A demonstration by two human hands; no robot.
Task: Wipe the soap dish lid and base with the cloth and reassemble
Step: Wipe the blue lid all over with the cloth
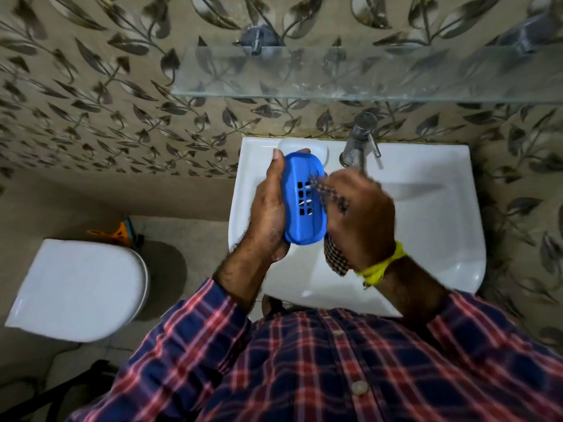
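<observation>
A blue plastic soap dish part (297, 178) with a grid of square holes is held upright over the white sink (432, 226). My left hand (268, 205) grips it from the left side, fingers curled round its far edge. My right hand (359, 208) holds a dark checked cloth (335, 257) and presses it against the blue part's right side; the cloth's tail hangs below my wrist. The hand looks blurred. I cannot tell whether this blue part is the lid or the base, and no second part shows.
A chrome tap (361, 144) stands at the sink's back edge, just behind my right hand. A glass shelf (350, 83) juts from the leaf-patterned wall above. A white toilet (82, 290) with its lid down sits at the left.
</observation>
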